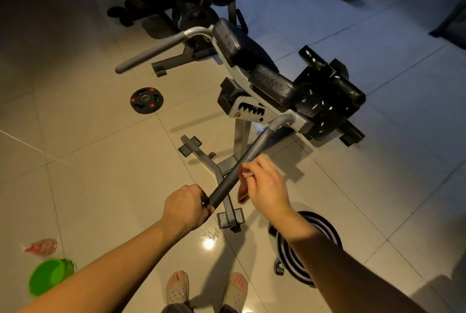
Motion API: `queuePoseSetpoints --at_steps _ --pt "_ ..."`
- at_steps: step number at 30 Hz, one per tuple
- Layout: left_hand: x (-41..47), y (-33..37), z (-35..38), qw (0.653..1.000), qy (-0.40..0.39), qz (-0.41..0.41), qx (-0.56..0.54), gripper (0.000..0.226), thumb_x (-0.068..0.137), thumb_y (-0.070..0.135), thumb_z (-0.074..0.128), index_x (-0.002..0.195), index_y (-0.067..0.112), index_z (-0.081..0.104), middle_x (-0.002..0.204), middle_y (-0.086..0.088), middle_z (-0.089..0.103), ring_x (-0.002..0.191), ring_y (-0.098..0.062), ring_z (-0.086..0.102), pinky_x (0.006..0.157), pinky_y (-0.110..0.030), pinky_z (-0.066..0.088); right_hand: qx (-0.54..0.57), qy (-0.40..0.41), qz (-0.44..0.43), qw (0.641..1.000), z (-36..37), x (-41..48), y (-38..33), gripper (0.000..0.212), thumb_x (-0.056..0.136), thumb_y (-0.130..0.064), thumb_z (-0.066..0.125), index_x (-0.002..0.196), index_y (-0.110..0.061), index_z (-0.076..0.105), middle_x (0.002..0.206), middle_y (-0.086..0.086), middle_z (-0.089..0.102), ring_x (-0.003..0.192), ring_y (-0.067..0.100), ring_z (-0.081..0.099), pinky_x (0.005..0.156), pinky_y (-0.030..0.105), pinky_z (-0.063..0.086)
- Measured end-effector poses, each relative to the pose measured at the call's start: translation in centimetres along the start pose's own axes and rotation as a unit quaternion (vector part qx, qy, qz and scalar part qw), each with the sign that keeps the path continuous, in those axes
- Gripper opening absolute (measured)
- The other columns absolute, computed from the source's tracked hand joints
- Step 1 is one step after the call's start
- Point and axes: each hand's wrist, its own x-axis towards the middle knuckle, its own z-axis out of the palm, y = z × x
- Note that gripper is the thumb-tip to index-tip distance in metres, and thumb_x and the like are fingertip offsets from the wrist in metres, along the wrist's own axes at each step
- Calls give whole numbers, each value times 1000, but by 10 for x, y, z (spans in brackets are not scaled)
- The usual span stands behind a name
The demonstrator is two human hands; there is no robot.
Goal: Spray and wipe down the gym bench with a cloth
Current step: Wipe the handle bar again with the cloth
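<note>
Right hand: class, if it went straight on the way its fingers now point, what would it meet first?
Most likely the bench's dark padded handle: the right hand, holding a cloth, points up-left at it from close by. The hand is blurred, so depth is uncertain.

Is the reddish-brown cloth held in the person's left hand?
No: the right hand holds the reddish-brown cloth, while the left hand grips the dark grey padded bench handle.

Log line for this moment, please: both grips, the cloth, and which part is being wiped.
step: wipe bench's near handle bar | left grip: holds bar's end | right grip: holds cloth at bar, blurred | bench pads: untouched
</note>
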Motion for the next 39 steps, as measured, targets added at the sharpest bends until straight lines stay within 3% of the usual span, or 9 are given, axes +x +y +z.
queuePoseSetpoints --at_steps 6,13,21,24,28,31,35,37,39 --pt "-2 0 2 1000 6 -4 -8 31 90 45 72 113 23 76 79 6 66 66 -11 59 53 -22 40 -19 132 110 985 -39 68 20 11 96 -12 61 105 -17 66 105 -4 58 99 13 54 85 33 54" --pt "-4 1 6 1000 14 -17 4 32 91 45 70 113 23 75 83 4 66 69 -15 60 55 -25 41 23 -16 18 999 26 -22 -29 19 96 -21 58 114 -20 65 113 -7 54 106 9 53 93 27 51" --pt "-5 -1 11 1000 25 -8 -4 29 93 45 67 111 25 76 89 4 69 75 -16 63 58 -26 41 -11 149 128 981 -29 62 16 11 99 -14 58 108 -17 65 110 -3 53 102 11 50 89 30 50" --pt "-6 -2 13 999 32 -9 -11 29 93 46 68 109 23 74 91 3 68 76 -17 61 62 -26 43 14 88 99 991 13 7 -17 13 99 -19 55 109 -19 63 114 -8 48 107 9 50 91 25 49" --pt "-6 -5 14 999 32 -4 -6 27 93 48 66 101 24 76 88 2 68 78 -21 64 59 -27 42 2 -67 -56 996 38 -43 -41 24 93 -20 66 117 -20 65 116 -4 52 105 12 53 91 30 54" --pt "-5 -5 13 999 33 -2 -9 26 93 46 65 105 26 76 87 3 68 74 -19 62 56 -27 39 -16 -1 -6 1000 8 2 -16 27 94 -27 56 119 -19 64 119 0 52 105 12 53 92 28 51" --pt "-7 -4 15 999 31 -3 -24 29 94 45 67 112 25 76 92 2 71 80 -19 65 64 -28 51 -21 108 111 988 -25 51 11 16 100 -18 58 114 -17 64 113 0 50 101 9 44 89 30 47" --pt "-7 -4 16 999 31 -2 -29 30 94 43 68 114 24 75 94 1 72 81 -19 65 66 -28 52 -14 107 129 986 -11 35 -5 16 99 -17 59 114 -17 66 115 -2 49 101 7 42 89 24 44" --pt "-7 -4 15 999 33 -5 -27 28 94 43 67 112 24 75 93 0 71 81 -20 65 64 -28 49 -10 31 73 997 14 1 -29 21 97 -17 63 117 -16 67 117 -3 49 101 8 46 89 20 45"
